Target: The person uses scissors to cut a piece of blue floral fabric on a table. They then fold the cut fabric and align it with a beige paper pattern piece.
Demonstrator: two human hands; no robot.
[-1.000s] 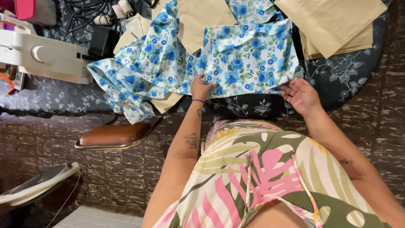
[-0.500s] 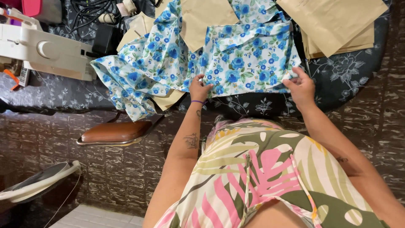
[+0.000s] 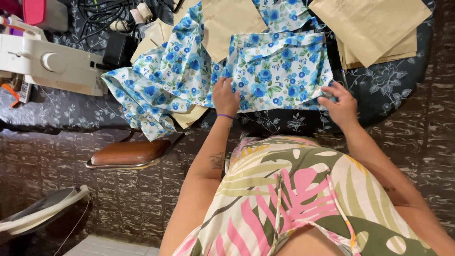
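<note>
Our left hand [image 3: 225, 97] lies palm down on the blue floral fabric [image 3: 279, 71], fingers [image 3: 222, 85] together and flat, pressing near the lower left corner of the folded panel. A purple band circles that wrist. Our right hand [image 3: 339, 102] sits at the panel's lower right corner, fingers [image 3: 326, 92] curled and pinched on the fabric edge.

The fabric lies in the upper middle of the frame, spread on a table [image 3: 393, 90] covered with a dark cloth patterned in pale flowers. The folded panel between our hands lies flat; a looser part of the same fabric trails toward the left and hangs over the table edge.

Tan paper pieces [image 3: 374, 26] are stacked at the upper right, partly over the fabric's corner. More tan paper [image 3: 232, 21] shows at the top middle, with a bit poking out beneath the fabric near the left hand.

At the upper left stands a white sewing machine [image 3: 47, 64], with black cables [image 3: 102, 14] and a dark box just beside it.

Below the table edge, left of middle, a brown padded stool [image 3: 125, 152] with a metal frame. At the lower left, a white fan [image 3: 33, 215], partly cut off. The floor is dark patterned tile. Our leaf-print dress fills the lower right.
</note>
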